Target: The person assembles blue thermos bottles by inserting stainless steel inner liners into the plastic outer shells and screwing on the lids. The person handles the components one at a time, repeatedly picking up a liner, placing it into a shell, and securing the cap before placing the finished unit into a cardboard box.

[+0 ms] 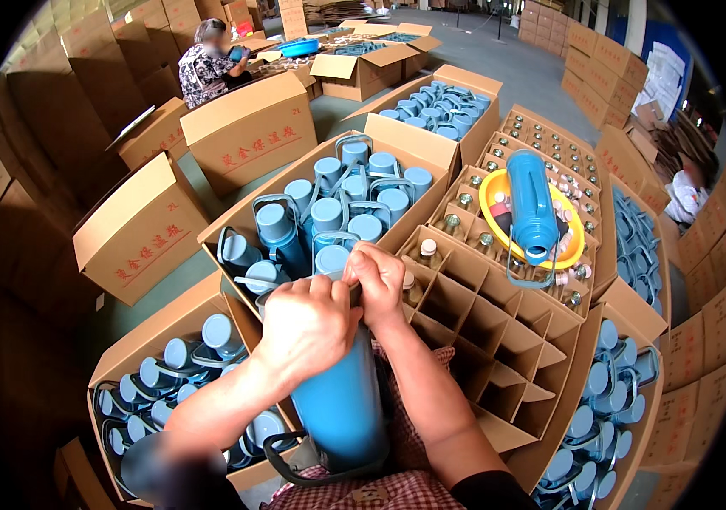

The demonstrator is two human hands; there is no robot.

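A blue thermos flask (341, 412) leans against my checked apron, its far end pointing away from me. My left hand (307, 327) is closed over that far end. Beside it, my right hand (375, 285) is closed on the same end, thumb and fingers pressed together. The fingers hide the part they grip. A carry handle (278, 463) loops out at the end near my lap. Just beyond my hands, an open carton (235, 217) holds several blue flasks with light blue lids. To the right, another blue flask (533, 195) lies open-mouthed across a yellow basin (492, 183).
Under the basin are divided cartons with glass liners (465, 201); nearest me stand bare cardboard dividers (482, 323). Flask-filled cartons flank me at the lower left (112, 361) and lower right (643, 416). Closed cartons (138, 229) stand left. Another person (206, 68) works at the back.
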